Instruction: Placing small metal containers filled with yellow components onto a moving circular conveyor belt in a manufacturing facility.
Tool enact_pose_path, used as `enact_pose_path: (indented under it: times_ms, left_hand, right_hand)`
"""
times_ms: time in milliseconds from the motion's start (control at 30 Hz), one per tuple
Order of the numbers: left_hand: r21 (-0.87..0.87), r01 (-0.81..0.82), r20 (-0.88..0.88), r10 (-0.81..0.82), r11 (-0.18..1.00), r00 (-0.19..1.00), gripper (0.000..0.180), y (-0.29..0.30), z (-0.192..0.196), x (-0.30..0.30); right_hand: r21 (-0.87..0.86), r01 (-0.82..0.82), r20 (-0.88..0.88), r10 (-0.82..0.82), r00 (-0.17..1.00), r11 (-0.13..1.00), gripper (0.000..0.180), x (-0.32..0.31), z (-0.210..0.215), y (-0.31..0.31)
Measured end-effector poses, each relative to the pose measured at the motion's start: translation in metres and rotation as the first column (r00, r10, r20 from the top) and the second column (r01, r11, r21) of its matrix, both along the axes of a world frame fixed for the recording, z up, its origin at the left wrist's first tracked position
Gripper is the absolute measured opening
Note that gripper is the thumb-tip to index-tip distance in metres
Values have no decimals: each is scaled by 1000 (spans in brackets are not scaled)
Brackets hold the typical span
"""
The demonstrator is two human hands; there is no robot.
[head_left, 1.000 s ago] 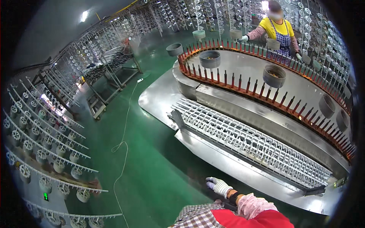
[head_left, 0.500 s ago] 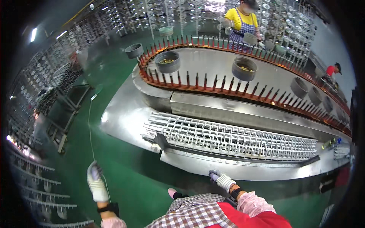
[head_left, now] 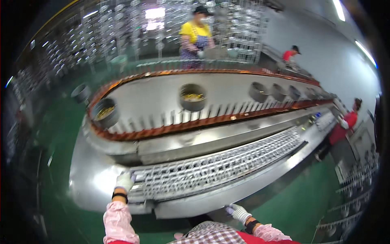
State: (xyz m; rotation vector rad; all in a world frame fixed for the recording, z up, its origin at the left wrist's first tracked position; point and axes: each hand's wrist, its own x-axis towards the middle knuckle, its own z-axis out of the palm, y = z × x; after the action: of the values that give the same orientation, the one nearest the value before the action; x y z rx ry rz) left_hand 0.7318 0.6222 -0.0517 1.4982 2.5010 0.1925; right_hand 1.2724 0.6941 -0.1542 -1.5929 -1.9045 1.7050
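Observation:
My left hand [head_left: 125,181], in a white glove with purplish fingertips, is at the left end of a stack of silvery metal racks [head_left: 211,166]. Its fingers meet the rack ends there, but blur hides whether they close round a bar. The racks lie side by side on the metal ledge along the front of the machine. My right hand [head_left: 238,213], gloved too, hovers just off the ledge's front edge. Its fingers are loosely bent and apart, and I see nothing in them.
Behind the racks, an oval conveyor [head_left: 191,124] carries upright spindles around a metal table. Grey round tubs [head_left: 193,97] with small gold-coloured pieces stand there. A person in yellow [head_left: 196,36] is at the far side; another in red [head_left: 344,124] stands right. Hanging racks [head_left: 357,183] flank the right.
My left hand has gone from low over the floor on the left, beside a thin line, up to the rack ends. The view has swung right. My right hand keeps its loose pose.

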Motion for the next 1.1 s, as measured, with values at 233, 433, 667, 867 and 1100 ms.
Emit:
enact_pose_path:
  times_ms: [233, 433, 667, 867, 1100]
  left_hand:
    - [-54, 95, -109, -100, 994, 989, 35, 59, -63, -21]
    - [-226, -41, -116, 15, 973, 993, 32, 83, -98, -26]
    - [-262, 37, -153, -80, 964, 985, 40, 82, -74, -16]
    - [-25, 146, -151, -149, 989, 977, 28, 54, 94, 49]
    - [359, 402, -59, -410, 842, 910, 26, -19, 172, 116]
  right_hand:
    - [-141, 5, 119, 12, 993, 990, 42, -45, 23, 48]
    - [-171, 0, 10, 2, 1000, 985, 49, -65, -1, 74]
    - [-43, -132, 62, 134, 989, 990, 48, -80, 12, 80]
    - [-234, 79, -159, -118, 980, 969, 45, -76, 25, 82]
    - [-581, 407, -715, -681, 159, 705, 51, -70, 57, 152]
